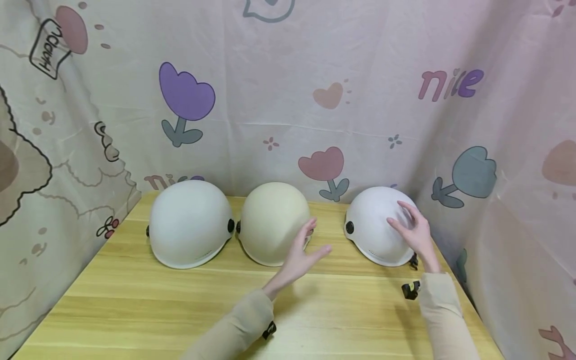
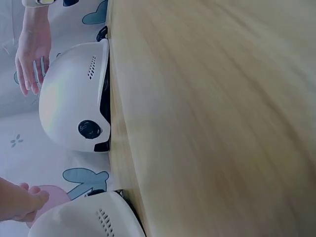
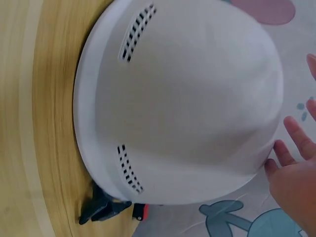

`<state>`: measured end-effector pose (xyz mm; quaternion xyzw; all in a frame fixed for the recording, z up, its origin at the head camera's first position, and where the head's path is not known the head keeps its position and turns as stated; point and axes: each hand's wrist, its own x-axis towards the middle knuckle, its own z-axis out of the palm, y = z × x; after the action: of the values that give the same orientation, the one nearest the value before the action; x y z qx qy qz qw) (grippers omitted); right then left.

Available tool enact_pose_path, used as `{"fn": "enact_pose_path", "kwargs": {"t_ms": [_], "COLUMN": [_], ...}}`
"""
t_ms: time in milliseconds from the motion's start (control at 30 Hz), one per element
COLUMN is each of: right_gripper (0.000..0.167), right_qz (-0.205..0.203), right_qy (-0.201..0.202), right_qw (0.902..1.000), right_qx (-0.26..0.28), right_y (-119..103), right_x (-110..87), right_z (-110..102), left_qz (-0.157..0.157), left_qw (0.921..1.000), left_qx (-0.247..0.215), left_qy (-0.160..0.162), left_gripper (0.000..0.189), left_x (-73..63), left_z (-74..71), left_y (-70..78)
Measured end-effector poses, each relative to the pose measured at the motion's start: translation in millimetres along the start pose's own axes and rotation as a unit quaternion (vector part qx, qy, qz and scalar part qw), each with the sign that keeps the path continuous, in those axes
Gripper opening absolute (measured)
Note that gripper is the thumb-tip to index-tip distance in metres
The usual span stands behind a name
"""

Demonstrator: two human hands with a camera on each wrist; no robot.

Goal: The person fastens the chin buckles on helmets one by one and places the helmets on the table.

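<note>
Head view: right hand (image 1: 418,235) at right flank of rightmost white helmet (image 1: 371,222) (contact unclear), nearer it than left hand (image 1: 297,260), near cream helmet (image 1: 270,220); both hands released, grasping nothing.

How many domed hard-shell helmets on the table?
3, along the far side of the light wooden table: a white domed hard-shell helmet at left, a cream one in the middle, another white one at right. Any behind them would be hidden.
</note>
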<state>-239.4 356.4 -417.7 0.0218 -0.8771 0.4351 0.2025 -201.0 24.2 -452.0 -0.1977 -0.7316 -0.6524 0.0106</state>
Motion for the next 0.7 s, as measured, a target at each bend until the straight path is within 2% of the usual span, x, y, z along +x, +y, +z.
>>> {"fn": "enact_pose_path", "kwargs": {"t_ms": [200, 367, 467, 700], "right_gripper": [0.065, 0.078, 0.084, 0.084], "right_qz": [0.018, 0.045, 0.045, 0.018], "right_qy": [-0.017, -0.059, -0.073, -0.046], "right_qw": [0.9994, 0.9944, 0.991, 0.9877], "right_qx": [-0.026, -0.075, -0.102, -0.148], "right_y": [6, 9, 14, 15], "right_x": [7.3, 15.0, 18.7, 14.7], "right_z": [-8, -11, -9, 0], "left_qz": [0.001, -0.008, -0.015, -0.023], "left_qw": [0.9999, 0.9997, 0.9996, 0.9994], "left_qx": [0.013, 0.01, 0.007, 0.005], "left_qy": [-0.007, -0.02, -0.024, -0.024], "left_gripper": [0.079, 0.079, 0.08, 0.08], "left_x": [8.7, 12.4, 12.6, 10.7], "left_z": [12.7, 20.1, 22.0, 21.5], "left_y": [-4.2, -7.5, -9.1, -13.4]}}
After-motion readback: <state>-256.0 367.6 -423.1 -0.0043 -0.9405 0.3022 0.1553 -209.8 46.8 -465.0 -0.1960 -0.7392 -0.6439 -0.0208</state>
